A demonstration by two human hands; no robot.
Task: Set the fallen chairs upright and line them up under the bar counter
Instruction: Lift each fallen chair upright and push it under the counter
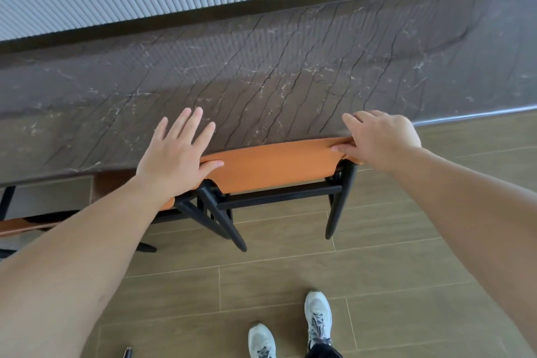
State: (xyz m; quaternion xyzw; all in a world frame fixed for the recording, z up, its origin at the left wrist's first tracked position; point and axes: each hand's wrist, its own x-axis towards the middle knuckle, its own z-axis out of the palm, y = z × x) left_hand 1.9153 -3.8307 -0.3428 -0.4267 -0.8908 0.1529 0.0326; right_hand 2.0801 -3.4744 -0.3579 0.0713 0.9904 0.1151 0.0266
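Now our left hand (174, 154) lies flat, fingers spread, on the orange chair (276, 164) back; our right hand (380, 136) pinches its other end, at the bar counter (261, 73) edge.

Counter (261, 73) hides the chair's (276, 166) seat and front legs.

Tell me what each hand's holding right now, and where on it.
The right hand pinches the right end of the orange chair backrest's top edge. The left hand holds nothing; it lies flat, fingers straight, at the left end.
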